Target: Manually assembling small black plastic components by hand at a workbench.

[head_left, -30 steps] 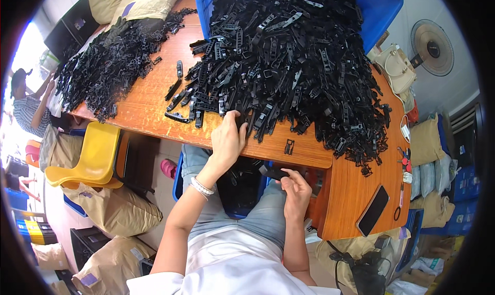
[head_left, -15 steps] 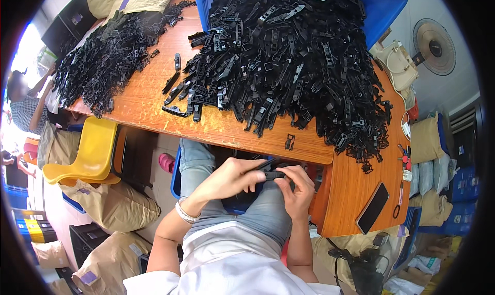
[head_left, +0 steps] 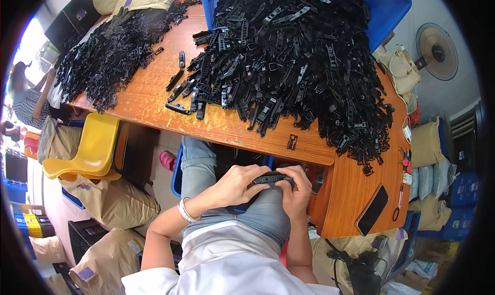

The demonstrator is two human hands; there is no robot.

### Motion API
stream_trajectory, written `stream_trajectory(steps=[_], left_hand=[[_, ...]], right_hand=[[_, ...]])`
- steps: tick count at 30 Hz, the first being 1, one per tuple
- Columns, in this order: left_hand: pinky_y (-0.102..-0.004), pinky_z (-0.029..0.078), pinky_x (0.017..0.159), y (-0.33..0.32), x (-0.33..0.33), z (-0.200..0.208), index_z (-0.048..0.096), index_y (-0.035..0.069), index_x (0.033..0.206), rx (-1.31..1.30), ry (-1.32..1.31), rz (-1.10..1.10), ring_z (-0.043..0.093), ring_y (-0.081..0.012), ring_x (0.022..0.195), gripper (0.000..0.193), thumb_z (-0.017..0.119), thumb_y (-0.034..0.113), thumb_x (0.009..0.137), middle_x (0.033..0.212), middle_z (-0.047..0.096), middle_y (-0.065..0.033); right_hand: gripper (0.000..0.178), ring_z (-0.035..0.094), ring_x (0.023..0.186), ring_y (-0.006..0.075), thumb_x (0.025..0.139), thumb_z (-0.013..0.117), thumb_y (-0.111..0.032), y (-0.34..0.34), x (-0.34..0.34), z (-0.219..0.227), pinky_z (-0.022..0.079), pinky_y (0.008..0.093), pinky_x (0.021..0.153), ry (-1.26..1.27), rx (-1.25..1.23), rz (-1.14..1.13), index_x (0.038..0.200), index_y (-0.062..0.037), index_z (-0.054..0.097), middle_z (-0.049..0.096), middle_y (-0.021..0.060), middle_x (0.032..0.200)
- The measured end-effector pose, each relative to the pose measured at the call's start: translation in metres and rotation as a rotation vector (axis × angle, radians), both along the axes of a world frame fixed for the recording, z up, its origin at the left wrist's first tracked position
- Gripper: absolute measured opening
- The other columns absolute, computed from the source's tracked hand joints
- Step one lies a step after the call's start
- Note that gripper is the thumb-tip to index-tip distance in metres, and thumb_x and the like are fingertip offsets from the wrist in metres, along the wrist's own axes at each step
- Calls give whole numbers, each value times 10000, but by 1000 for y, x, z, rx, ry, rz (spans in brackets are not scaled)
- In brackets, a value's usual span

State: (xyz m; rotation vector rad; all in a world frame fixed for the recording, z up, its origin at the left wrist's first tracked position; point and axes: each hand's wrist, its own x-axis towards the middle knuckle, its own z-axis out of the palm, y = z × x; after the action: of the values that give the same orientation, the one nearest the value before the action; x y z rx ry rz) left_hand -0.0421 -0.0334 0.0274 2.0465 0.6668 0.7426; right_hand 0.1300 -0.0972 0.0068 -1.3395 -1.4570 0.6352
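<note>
"Holding what, and where?"

"Black plastic part [head_left: 268,179], one, above the lap [head_left: 260,210]; left hand [head_left: 238,184], fingers pinching its left end; right hand [head_left: 295,191], pinching its right."

"Advised handling?"

"Preferably both ends steady, part level, pressure even."

held black part [head_left: 269,178]: partly hidden | blue bin [head_left: 393,9]: cut off above

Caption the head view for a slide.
Left hand and right hand together hold a slim black part near the edge of a wooden table heaped with black pieces.
</note>
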Motion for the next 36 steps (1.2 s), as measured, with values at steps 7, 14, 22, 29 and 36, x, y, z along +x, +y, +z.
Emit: stream_trajectory(steps=[7, 14, 22, 29, 36], left_hand=[[-289, 486, 529, 2, -12, -8, 540, -40, 1095, -146, -19, -35, 630, -233, 622, 382, 664, 133, 778, 792, 629, -156], [-280, 482, 675, 30, -31, -7, 576, -11, 987, -119, -103, 171, 607, -177, 755, 315, 704, 150, 748, 785, 609, -98], [-284, 476, 614, 195, -106, -31, 637, -24, 838, 369, 39, 973, 611, -206, 639, 99, 583, 19, 768, 735, 636, -140], [-331, 487, 690, 250, -112, -20, 655, -25, 778, 143, 186, 913, 637, -303, 733, 131, 578, 61, 715, 799, 635, -205], [-215, 417, 444, 229, -137, 0, 651, -27, 781, -272, 0, 749, 543, -79, 514, 83, 604, 42, 778, 638, 618, -47]], right_hand=[[207, 562, 699, 162, 751, 654, -35, 6, -11, 10, 448, 250, 632, 286, -72, 52, 949, 11, 621, 589, 91, 833], [210, 561, 626, 133, 781, 572, 45, 5, -9, 5, 457, 240, 586, 119, -130, 89, 984, 25, 623, 600, 120, 897], [169, 560, 614, 110, 816, 533, 33, 0, -4, -5, 414, 203, 522, 132, -145, 91, 947, 27, 639, 620, 103, 895], [156, 558, 600, 91, 839, 524, 14, -7, -2, -14, 373, 177, 468, 139, -212, 103, 928, 12, 653, 633, 81, 840], [155, 552, 600, 95, 843, 521, 13, -15, 10, -28, 370, 174, 483, 192, -303, 65, 930, 17, 649, 634, 78, 839]])
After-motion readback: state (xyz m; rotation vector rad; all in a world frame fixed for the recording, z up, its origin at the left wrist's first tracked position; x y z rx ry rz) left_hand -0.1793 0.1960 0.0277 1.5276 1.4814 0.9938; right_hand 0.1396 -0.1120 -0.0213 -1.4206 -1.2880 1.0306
